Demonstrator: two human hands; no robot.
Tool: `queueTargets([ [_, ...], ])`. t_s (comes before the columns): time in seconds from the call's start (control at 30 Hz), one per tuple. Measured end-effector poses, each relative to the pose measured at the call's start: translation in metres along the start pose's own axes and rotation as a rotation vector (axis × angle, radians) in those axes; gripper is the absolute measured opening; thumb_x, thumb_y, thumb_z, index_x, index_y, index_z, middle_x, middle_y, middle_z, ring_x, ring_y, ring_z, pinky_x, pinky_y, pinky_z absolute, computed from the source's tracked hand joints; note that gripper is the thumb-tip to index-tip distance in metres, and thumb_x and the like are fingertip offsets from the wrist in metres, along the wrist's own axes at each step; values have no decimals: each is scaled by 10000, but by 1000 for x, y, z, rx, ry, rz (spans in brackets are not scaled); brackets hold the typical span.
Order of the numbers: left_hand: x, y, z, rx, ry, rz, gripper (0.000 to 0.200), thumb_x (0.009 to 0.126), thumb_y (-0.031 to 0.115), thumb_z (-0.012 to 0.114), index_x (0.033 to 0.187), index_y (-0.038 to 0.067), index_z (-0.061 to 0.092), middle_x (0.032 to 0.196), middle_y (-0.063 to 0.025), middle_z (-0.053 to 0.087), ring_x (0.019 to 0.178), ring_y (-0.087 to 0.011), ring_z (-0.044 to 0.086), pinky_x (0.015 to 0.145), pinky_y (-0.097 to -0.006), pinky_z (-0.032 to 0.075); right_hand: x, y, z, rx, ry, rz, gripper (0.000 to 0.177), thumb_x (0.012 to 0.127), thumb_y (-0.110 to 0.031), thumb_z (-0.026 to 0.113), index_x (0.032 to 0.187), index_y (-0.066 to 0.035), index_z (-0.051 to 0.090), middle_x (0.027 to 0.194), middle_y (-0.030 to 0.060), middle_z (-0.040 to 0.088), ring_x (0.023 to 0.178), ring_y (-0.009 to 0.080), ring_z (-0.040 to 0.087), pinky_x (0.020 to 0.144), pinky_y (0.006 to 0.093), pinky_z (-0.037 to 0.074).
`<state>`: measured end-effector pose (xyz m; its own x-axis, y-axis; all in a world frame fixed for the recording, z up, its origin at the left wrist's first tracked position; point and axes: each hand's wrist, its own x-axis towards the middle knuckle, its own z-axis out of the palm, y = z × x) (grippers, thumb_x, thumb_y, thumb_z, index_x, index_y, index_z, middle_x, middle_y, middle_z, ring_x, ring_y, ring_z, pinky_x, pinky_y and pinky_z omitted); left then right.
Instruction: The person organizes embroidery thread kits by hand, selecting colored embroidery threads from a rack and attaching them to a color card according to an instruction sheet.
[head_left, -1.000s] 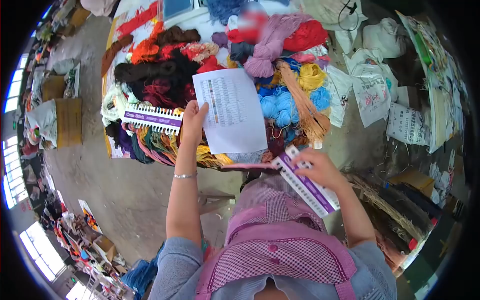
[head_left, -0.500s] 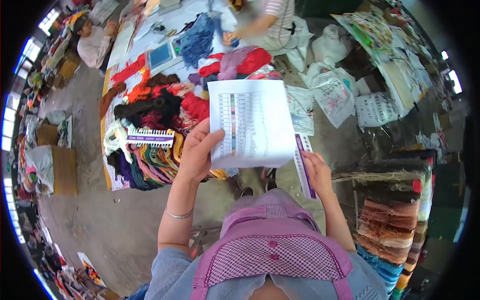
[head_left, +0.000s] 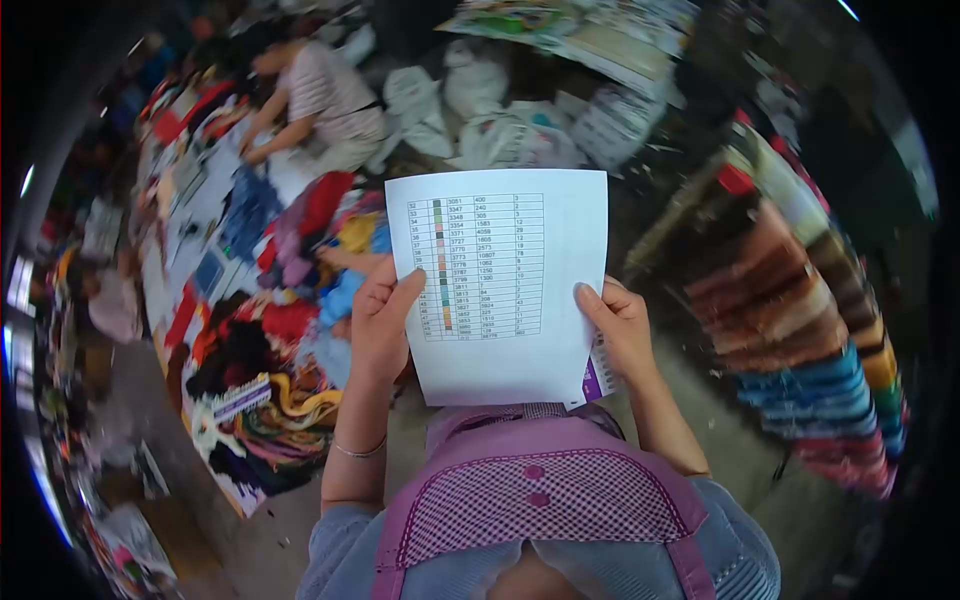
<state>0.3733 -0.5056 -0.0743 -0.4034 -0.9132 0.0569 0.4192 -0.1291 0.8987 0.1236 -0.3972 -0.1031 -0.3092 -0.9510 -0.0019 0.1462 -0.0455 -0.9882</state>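
Observation:
A white sheet (head_left: 500, 375) printed with a table of numbers and small colour swatches faces me, upright at the middle of the view. My left hand (head_left: 382, 322) pinches its left edge, thumb on the front. My right hand (head_left: 618, 325) is closed on the right edge, its thumb also in front. Behind the sheet's lower right corner, beside my right hand, part of a purple and white card (head_left: 598, 375) shows; how it is held is hidden.
Tangled coloured yarn (head_left: 290, 425) covers the table at the left, with a punched card (head_left: 241, 398) on it. A person (head_left: 325, 95) in a striped top leans over the table. White sacks (head_left: 515, 138) stand beyond. Yarn bundles (head_left: 790, 300) hang on a rack at the right.
The view has swung to the right. The sheet now lies flat to my view with its table readable. My right hand has moved onto its right edge, and the purple card is mostly behind it.

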Motion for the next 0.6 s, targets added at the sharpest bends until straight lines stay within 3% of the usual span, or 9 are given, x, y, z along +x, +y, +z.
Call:
queueTargets([
  [0.33, 36, -136, 266, 40, -468, -217, 286, 971, 20, 491, 1244, -50, 542, 1162, -105, 650, 988, -123, 632, 841, -249, 494, -136, -40, -242, -9, 583, -101, 285, 950, -202, 629, 895, 71, 689, 930, 6, 604, 813, 59, 542, 686, 216, 428],
  [0.6, 30, -223, 439, 168, -900, -263, 239, 943, -19, 542, 1180, -44, 558, 1149, -99, 656, 983, -115, 630, 845, -251, 491, -232, -49, -349, 126, 1009, -103, 299, 954, -215, 625, 885, 72, 676, 920, 2, 602, 845, 53, 536, 708, 205, 421],
])
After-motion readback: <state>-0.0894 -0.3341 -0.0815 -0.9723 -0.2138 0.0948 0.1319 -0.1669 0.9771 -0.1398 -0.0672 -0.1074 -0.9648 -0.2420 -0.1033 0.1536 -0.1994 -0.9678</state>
